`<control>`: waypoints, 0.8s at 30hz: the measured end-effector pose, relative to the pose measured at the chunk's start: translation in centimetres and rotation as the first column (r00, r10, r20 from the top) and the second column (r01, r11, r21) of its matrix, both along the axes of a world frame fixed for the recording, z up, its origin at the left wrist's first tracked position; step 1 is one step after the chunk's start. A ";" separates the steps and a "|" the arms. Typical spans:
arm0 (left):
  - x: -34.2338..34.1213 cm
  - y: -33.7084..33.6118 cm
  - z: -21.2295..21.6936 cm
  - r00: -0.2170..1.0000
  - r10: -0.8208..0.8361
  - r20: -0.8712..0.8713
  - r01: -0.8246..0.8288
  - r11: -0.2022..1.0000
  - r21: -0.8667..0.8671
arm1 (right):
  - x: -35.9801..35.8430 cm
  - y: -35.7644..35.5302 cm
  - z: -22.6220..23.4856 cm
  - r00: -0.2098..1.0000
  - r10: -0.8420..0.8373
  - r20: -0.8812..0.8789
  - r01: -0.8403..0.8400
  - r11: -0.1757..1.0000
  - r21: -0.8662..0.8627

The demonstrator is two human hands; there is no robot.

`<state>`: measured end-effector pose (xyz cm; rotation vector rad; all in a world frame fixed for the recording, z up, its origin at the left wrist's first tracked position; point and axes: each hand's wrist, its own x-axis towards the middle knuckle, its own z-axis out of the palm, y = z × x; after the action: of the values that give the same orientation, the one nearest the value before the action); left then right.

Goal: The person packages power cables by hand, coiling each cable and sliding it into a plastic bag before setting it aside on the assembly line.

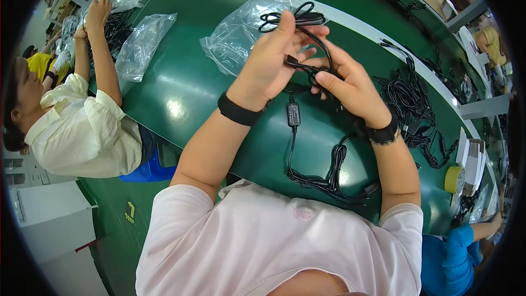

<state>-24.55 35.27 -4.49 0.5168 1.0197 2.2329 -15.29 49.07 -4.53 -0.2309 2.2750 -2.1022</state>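
A black cable (307,17) is looped into a small coil above the table, and my left hand (271,63) holds it with the thumb against the loops. Its strand runs down to my right hand (350,85), whose thumb and fingers pinch the cable. A black plug end (290,61) sticks out between the two hands, in front of the left palm. On the table below lies a small black inline box (293,114) on a cord. That cord leads to a folded black cable bundle (335,167) near my chest.
Clear plastic bags (227,38) lie beyond my left hand and farther left. A pile of black cables (408,98) sits to my right, near a yellow tape roll (453,180) and white boxes (474,167). A co-worker (87,126) works at the left; another's blue sleeve (463,246) shows at lower right.
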 end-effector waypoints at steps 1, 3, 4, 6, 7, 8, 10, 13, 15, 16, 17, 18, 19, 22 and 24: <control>-0.1 0.0 -0.2 1.000 0.004 -0.002 -0.004 1.000 0.000 | 0.0 -0.4 -0.1 1.000 0.004 -0.002 -0.004 1.000 0.000; 0.1 0.0 -0.5 0.984 0.170 0.052 -0.169 0.986 -0.014 | 0.4 -1.2 -0.3 0.999 -0.008 0.045 0.008 1.000 0.014; 0.0 -0.2 -0.7 0.983 0.176 0.056 -0.175 0.984 -0.016 | 0.4 -1.5 -0.7 0.999 -0.002 0.049 0.001 1.000 0.013; -0.7 -0.6 -0.8 0.905 0.412 -0.104 -0.424 0.893 -0.153 | 0.1 -2.2 -1.6 0.989 0.073 0.131 -0.068 0.997 -0.043; -0.5 -0.3 -0.8 0.898 0.434 -0.074 -0.438 0.897 -0.054 | 0.2 -2.5 -1.4 0.991 0.071 0.109 -0.073 0.997 0.011; -0.4 -0.4 -0.5 0.896 0.439 -0.072 -0.443 0.895 -0.057 | 0.3 -2.7 -1.2 0.991 0.077 0.113 -0.078 0.997 0.008; -0.2 -0.6 -0.1 0.878 0.470 -0.090 -0.471 0.882 0.013 | 0.3 -3.1 -1.1 0.992 0.060 0.107 -0.045 0.990 -0.131; -0.1 -0.5 0.0 0.850 0.524 -0.054 -0.524 0.851 0.018 | 0.1 -3.2 -1.4 0.990 0.079 0.116 -0.049 0.969 -0.243; 0.5 -0.3 0.2 0.841 0.541 0.003 -0.541 0.841 0.011 | -0.1 -4.1 -1.8 0.996 0.008 -0.093 -0.019 0.994 -0.112; 0.7 -0.3 0.5 0.841 0.541 0.005 -0.541 0.841 0.007 | -0.1 -4.4 -1.9 0.996 0.008 -0.090 -0.019 0.993 -0.113; 0.7 -0.3 0.8 0.809 0.585 -0.057 -0.585 0.811 0.023 | -0.1 -4.8 -1.9 0.999 0.006 -0.044 -0.014 0.986 -0.169; 0.8 -0.4 0.8 0.771 0.626 -0.118 -0.626 0.779 0.041 | 0.0 -5.0 -2.0 1.000 0.007 0.002 -0.006 0.975 -0.223; 1.0 -0.3 0.7 0.705 0.672 -0.225 -0.671 0.736 0.094 | 0.2 -5.1 -1.7 0.999 0.006 0.036 0.003 0.971 -0.238; 1.9 0.1 1.1 0.651 0.700 -0.295 -0.686 0.708 0.166 | 0.4 -5.4 -2.3 0.994 -0.049 -0.100 0.034 0.987 -0.155; 1.3 -0.1 1.0 0.634 0.704 -0.320 -0.705 0.696 0.133 | 0.8 -5.4 -1.7 0.996 -0.061 -0.070 0.046 0.979 -0.198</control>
<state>-23.22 35.13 -3.45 0.5922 1.6377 2.8893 -14.52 43.67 -6.20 -0.2620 2.1338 -2.3869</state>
